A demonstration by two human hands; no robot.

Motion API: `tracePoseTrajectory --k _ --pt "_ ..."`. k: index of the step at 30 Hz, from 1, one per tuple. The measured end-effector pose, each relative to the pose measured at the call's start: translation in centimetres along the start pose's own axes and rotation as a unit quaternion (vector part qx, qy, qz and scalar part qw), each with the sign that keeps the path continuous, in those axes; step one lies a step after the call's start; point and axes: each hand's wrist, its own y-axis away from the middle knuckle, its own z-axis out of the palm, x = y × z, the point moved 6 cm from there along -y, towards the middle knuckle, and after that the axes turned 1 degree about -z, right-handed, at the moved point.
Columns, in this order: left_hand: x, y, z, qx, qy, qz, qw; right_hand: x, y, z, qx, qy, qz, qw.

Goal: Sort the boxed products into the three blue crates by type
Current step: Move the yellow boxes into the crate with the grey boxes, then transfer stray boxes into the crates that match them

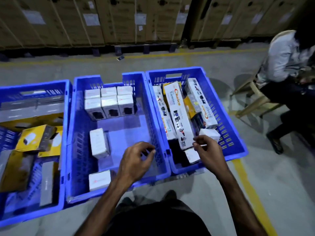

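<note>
Three blue crates stand side by side on the floor. The left crate (67, 116) holds yellow and grey boxes (36, 137). The middle crate (144, 106) holds small white boxes: a stacked block (109, 103) at the far end, one loose box (99, 143) in the middle, another (99, 180) near me. The right crate (230, 116) holds long white boxes (179, 113) and small white boxes (210, 134). My left hand (136, 160) hovers over the middle crate's right side, fingers curled, holding nothing. My right hand (207, 150) hovers over the right crate's near end, fingers apart, empty.
A person sits on a wooden chair (252, 97) at the right. Tall cardboard cartons (119, 19) on pallets line the back. Yellow floor lines (247, 181) run beside the right crate. My knees (153, 210) are at the bottom.
</note>
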Motion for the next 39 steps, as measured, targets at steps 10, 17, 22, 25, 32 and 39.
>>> tracePoseTrajectory --k 10,17,22,25,32,39 --pt "3.8 -1.1 5.2 -0.034 -0.034 0.024 0.999 3.1 -1.1 -0.1 -0.101 0.277 0.05 0.954" --pt "3.1 -0.7 5.1 -0.02 -0.036 -0.031 0.999 2.8 -2.6 2.0 -0.169 0.343 0.106 0.918" --pt "3.2 -0.5 4.9 -0.01 -0.03 -0.048 0.998 2.1 -3.6 2.5 -0.176 0.33 0.103 0.922" --pt "3.2 -0.6 4.7 -0.007 -0.027 -0.058 0.998 1.6 -3.1 0.8 -0.16 0.3 0.107 0.934" --pt "2.4 -0.6 3.6 0.016 0.04 -0.079 0.996 -2.9 -2.8 -5.9 -0.182 0.146 0.055 0.971" --pt "0.9 1.4 0.0 0.093 0.091 -0.121 0.984 -9.7 -2.4 -3.2 -0.212 -0.024 -0.025 0.977"
